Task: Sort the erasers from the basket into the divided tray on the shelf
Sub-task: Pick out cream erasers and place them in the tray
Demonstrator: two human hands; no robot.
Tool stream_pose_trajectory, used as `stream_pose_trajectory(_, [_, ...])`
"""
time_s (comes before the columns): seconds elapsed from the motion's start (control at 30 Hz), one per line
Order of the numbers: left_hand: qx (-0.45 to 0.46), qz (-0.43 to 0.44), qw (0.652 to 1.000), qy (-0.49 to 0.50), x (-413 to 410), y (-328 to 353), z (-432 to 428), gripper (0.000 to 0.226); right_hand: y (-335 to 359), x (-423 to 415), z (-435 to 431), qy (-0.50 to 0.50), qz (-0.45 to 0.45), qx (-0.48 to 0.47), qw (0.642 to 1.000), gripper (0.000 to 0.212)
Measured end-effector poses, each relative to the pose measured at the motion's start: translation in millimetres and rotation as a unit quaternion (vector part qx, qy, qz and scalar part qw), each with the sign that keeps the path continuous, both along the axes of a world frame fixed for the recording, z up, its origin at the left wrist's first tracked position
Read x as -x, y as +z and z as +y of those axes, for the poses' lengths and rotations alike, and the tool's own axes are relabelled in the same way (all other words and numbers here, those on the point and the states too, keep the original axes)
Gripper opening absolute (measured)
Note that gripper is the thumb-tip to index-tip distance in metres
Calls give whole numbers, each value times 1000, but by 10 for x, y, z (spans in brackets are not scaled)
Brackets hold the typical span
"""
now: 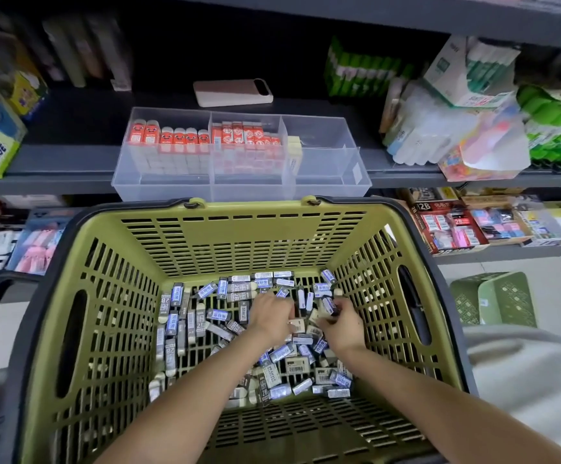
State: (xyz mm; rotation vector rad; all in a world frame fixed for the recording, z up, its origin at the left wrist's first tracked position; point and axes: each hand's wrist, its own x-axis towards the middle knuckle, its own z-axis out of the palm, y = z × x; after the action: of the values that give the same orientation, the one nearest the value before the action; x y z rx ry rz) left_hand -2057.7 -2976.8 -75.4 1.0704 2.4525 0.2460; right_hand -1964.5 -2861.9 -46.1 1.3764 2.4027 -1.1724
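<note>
Gathering: both hands reach into the green basket (pixel 105 296) among loose erasers (pixel 205 316) on its floor.
Left hand: left hand (pixel 270 318) palm down, fingers curled over erasers; whether it holds any, I cannot tell.
Right hand: right hand (pixel 341 324) pinches a dark-sleeved eraser (pixel 328 306).
Tray: clear divided tray (pixel 332 187) on the shelf (pixel 71 162) beyond the basket; two sections hold red erasers, the right one only a few pale ones.
Doing it well: probably collect one sleeve design at a time, aligned, then stand them in that near-empty right section.

Erasers (pixel 229 316) in basket (pixel 239 236); tray (pixel 326 182) behind, on shelf (pixel 71 169).
</note>
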Motion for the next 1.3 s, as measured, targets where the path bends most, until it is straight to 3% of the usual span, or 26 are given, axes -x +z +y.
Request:
stream_pose_trajectory(0.13, [45,8,998,-33,54,1,-16,37,-71,73,-31,-8,2,29,1000,53])
stream_pose_trajectory(0.23, [58,0,998,-35,53,-2,-13,36,-105,107,-34,5,-18,-37,999,58])
stream_pose_trajectory(0.47, [4,-70,997,27,102,51,-84,35,-184,277,-28,44,-16,-80,996,46])
stream_pose_trajectory(0.6, [-44,-145,984,95,148,147,-129,25,-224,320,-4,131,-31,-75,988,59])
stream_pose_trajectory(0.67, [-108,-269,937,195,206,250,-208,25,-236,317,-4,163,-37,-64,984,73])
stream_pose_trajectory(0.73, [-179,-400,840,319,295,377,-330,27,-261,309,-19,216,-58,-72,972,83])
stream_pose_trajectory(0.87, [-275,-544,639,468,432,700,-604,21,-262,349,0,226,-43,-97,968,65])
stream_pose_trajectory(0.93, [-316,-589,556,494,446,799,-720,24,-218,379,29,207,-23,-70,976,55])
stream_pose_trajectory(1.0, [-338,-622,494,506,426,849,-816,23,-131,420,43,171,0,-17,985,50])
stream_pose_trajectory(1.07, [-334,-642,463,511,399,871,-879,21,50,474,-25,113,41,59,991,42])
stream_pose_trajectory(1.13, [-317,-650,460,516,388,861,-905,29,293,539,-173,94,106,162,977,30])
stream_pose_trajectory(1.2, [-297,-655,461,519,378,841,-889,36,529,574,-353,145,164,239,946,21])
stream_pose_trajectory(1.3, [-294,-681,437,510,334,842,-834,39,755,583,-563,253,192,251,915,18])
